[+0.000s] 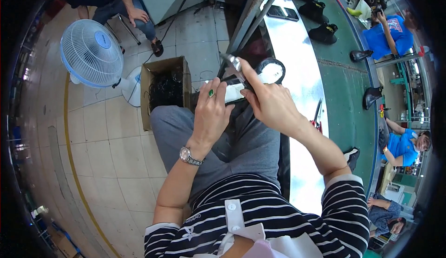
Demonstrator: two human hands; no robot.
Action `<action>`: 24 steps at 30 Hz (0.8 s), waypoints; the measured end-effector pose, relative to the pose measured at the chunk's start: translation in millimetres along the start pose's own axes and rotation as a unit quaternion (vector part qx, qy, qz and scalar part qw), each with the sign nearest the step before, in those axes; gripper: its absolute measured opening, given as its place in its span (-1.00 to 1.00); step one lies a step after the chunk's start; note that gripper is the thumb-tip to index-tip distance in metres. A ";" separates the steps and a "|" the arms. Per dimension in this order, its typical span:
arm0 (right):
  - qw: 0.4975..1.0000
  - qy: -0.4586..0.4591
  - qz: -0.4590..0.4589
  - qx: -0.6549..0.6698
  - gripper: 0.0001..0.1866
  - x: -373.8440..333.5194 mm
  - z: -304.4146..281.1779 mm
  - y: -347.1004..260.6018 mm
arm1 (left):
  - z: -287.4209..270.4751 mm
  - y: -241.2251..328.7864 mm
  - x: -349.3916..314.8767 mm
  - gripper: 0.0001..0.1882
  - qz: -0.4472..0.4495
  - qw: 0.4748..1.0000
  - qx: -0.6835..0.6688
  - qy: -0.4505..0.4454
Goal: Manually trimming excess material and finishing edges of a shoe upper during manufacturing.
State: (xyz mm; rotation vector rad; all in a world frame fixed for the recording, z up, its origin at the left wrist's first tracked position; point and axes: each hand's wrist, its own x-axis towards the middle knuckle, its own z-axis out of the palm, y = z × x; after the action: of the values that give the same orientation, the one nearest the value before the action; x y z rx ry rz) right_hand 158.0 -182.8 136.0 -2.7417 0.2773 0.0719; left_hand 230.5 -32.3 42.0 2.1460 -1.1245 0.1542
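Both hands over lap: L hand [211,114] gripping black shoe [260,74], R hand [269,102] clenched on metal tool [233,65].

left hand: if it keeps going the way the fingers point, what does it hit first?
The left hand points up and away from the body, its fingers already on the black shoe held over the lap. Beyond that, probably the grey metal post; depth is unclear.

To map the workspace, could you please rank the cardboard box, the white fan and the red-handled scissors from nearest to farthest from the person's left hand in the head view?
From the left hand:
1. Cardboard box, just to its left on the floor.
2. Red-handled scissors, to the right on the bench.
3. White fan, farther left, beyond the box.
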 end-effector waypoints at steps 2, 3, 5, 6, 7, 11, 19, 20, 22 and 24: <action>1.000 0.012 0.008 -0.006 -0.30 -4.4 12.2 2.1 | 1.3 1.5 3.3 -0.36 -0.013 1.000 -0.023 -0.001; 1.000 0.020 0.020 -0.010 -0.29 -7.3 23.1 6.8 | 1.6 2.8 3.0 -0.34 -0.029 0.998 -0.048 -0.008; 1.000 0.009 0.027 -0.003 -0.32 -7.4 30.0 18.7 | -0.7 -2.0 5.0 -0.29 -0.014 0.999 -0.049 -0.015; 0.999 -0.030 0.008 -0.009 -0.35 -1.2 17.1 24.8 | -2.1 -6.1 8.3 -0.24 0.004 0.998 -0.052 -0.023; 0.997 -0.072 -0.004 -0.011 -0.38 0.2 7.4 27.1 | -5.0 -9.5 7.0 -0.20 0.021 0.997 -0.058 -0.038; 0.997 0.062 0.023 -0.030 -0.36 7.9 -5.5 46.4 | -18.7 -16.5 9.0 -0.07 -0.003 0.986 -0.106 -0.126; 0.933 -0.201 0.179 0.237 -0.48 -46.5 -11.4 13.2 | -27.0 3.8 -60.3 0.16 -0.199 0.933 -0.278 -0.114; 0.933 -0.207 0.176 0.236 -0.48 -52.1 -10.5 5.2 | -32.6 1.3 -64.6 0.00 -0.227 0.937 -0.240 -0.115; 0.939 -0.216 0.152 0.222 -0.48 -57.3 -5.4 -5.5 | -50.9 -11.9 -64.8 -0.33 -0.266 0.944 -0.171 -0.097; 0.937 -0.220 0.117 0.244 -0.47 -55.5 0.6 -6.5 | -63.2 -34.4 -60.9 -0.61 -0.240 0.962 -0.133 -0.003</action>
State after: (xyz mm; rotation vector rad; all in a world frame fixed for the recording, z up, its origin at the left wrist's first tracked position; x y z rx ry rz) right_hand 105.0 -166.5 142.8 -2.1168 0.4255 0.5901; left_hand 232.1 61.8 46.7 2.1033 -0.5611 -0.2150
